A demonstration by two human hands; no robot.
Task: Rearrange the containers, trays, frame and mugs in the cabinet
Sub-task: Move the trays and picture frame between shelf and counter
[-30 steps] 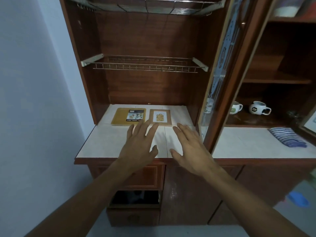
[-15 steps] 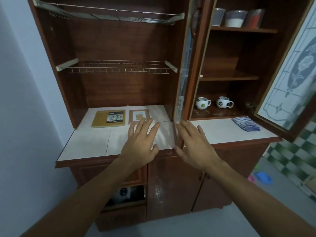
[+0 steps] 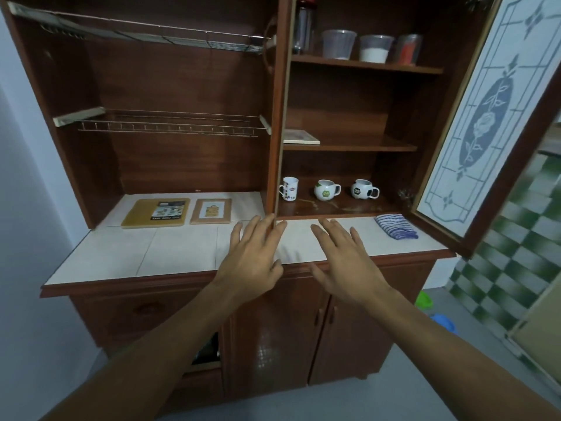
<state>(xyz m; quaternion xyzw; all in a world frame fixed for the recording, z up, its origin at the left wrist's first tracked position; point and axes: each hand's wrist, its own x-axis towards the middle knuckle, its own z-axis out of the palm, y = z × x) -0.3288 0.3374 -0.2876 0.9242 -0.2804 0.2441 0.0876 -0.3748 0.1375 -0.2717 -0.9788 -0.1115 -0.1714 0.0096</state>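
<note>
From the head view, both hands hovered palm-down above the front half of the white tiled surface (image 3: pixel 121 253), holding nothing: the left hand (image 3: pixel 252 256) had its fingers straight and spread, with the fingertips (image 3: pixel 267 221) in front of the foot of the cabinet's centre post (image 3: pixel 277 117), though whether they touched it could not be told; the right hand (image 3: pixel 346 259) lay just beside it, equally flat and spread. To the left of the hands the surface ran bare to its wooden front lip, with open room between that edge and the things at the back. There a yellowish tray (image 3: pixel 156 212) with a printed label lay flat, and just beside it, apart by a narrow gap, a wood-edged frame (image 3: pixel 211 211) holding a pale picture. Above them two wire racks (image 3: pixel 164 126) spanned the left bay. The right bay stood open, its patterned glass door (image 3: pixel 485 117) swung out well to the right. On the lowest shelf stood three upright mugs, apart from one another: a tall white mug (image 3: pixel 289 189) near the post, a round mug with a green mark (image 3: pixel 326 189), and a round mug with dark patches (image 3: pixel 364 189). A flat pale frame (image 3: pixel 299 136) lay on the middle shelf by the post. On the top shelf stood three clear containers (image 3: pixel 375 48) in a row. A striped blue cloth (image 3: pixel 396 226) lay folded on the surface near the door.
</note>
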